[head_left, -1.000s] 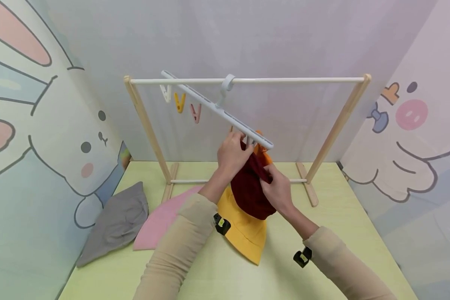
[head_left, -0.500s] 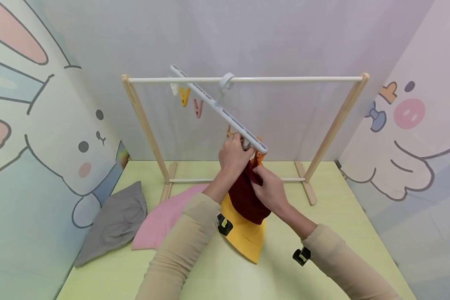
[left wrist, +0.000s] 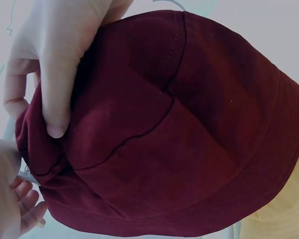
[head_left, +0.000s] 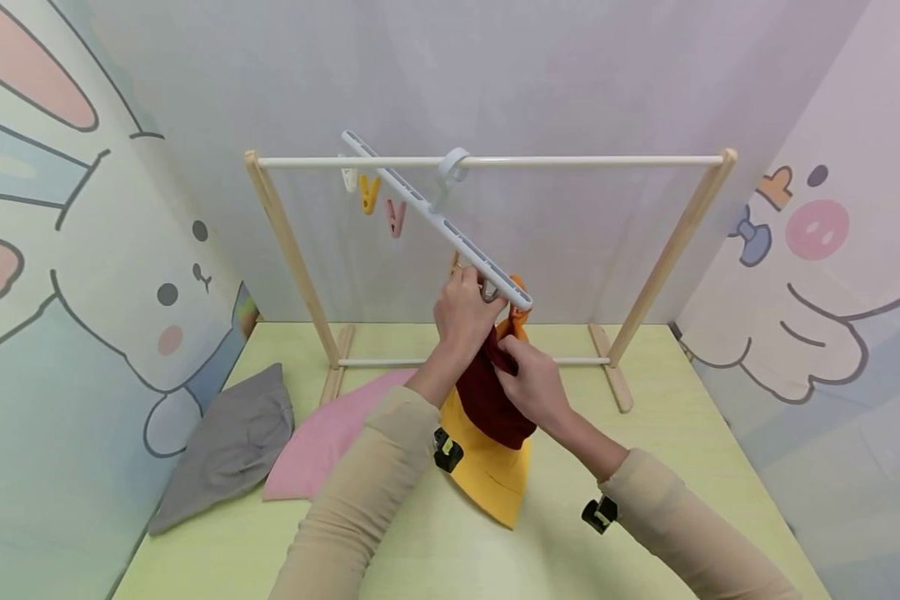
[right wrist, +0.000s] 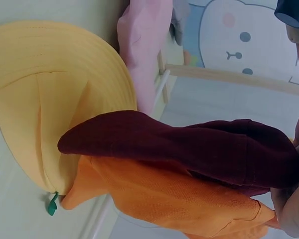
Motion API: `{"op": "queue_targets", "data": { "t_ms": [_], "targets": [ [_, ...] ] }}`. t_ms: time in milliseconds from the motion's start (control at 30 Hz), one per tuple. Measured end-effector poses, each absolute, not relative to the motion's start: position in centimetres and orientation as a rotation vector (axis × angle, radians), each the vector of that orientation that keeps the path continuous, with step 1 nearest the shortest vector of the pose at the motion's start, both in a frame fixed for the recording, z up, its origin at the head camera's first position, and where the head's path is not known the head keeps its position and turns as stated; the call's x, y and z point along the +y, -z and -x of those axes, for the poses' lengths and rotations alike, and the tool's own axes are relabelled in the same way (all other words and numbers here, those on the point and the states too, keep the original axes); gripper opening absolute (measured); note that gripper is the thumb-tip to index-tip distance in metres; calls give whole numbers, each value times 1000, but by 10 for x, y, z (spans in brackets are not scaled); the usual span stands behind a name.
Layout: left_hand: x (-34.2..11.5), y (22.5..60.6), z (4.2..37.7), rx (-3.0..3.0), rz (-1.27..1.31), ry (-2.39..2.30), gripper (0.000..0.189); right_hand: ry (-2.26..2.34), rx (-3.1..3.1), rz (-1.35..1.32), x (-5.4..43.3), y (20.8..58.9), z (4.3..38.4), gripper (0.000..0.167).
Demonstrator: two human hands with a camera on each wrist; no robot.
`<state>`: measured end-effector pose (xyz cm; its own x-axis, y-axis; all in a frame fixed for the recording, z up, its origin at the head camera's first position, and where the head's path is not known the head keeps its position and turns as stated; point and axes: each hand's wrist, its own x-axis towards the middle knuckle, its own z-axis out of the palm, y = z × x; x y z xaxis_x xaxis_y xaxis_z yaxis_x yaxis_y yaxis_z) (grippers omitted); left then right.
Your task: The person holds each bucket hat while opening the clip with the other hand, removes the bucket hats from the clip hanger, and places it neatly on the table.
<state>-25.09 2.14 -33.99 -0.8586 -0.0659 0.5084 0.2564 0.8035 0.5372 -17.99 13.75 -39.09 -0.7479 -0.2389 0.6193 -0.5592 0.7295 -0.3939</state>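
My right hand [head_left: 531,379] grips a dark red bucket hat [head_left: 487,408] near its upper end, with the thumb pressing the cloth in the left wrist view. My left hand [head_left: 461,312] pinches a grey clothespin [head_left: 490,291] under the lower end of the white hanger [head_left: 427,212], right at the hat's edge. Behind the dark red hat hangs an orange hat [right wrist: 159,194], below an orange clothespin [head_left: 519,313] at the hanger's end. A yellow hat [head_left: 495,483] with a small green leaf [right wrist: 52,204] lies on the table beneath.
The hanger hooks over the white rail of a wooden rack [head_left: 300,250] and slants toward me. White, yellow [head_left: 370,194] and pink [head_left: 396,218] clothespins dangle from its far half. On the table at left lie a pink hat [head_left: 322,442] and a grey hat [head_left: 232,450].
The hanger has swung a little, its near end moving left and down. My right hand has drawn the dark red hat left and slightly down; my left hand stays at the clothespin.
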Motion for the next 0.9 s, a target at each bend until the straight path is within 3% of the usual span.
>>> {"op": "queue_targets", "data": {
  "t_ms": [900],
  "targets": [
    [15, 337, 252, -2342, 305, 799, 21, -859, -2399, -533, 151, 387, 178, 14]
  ]
}}
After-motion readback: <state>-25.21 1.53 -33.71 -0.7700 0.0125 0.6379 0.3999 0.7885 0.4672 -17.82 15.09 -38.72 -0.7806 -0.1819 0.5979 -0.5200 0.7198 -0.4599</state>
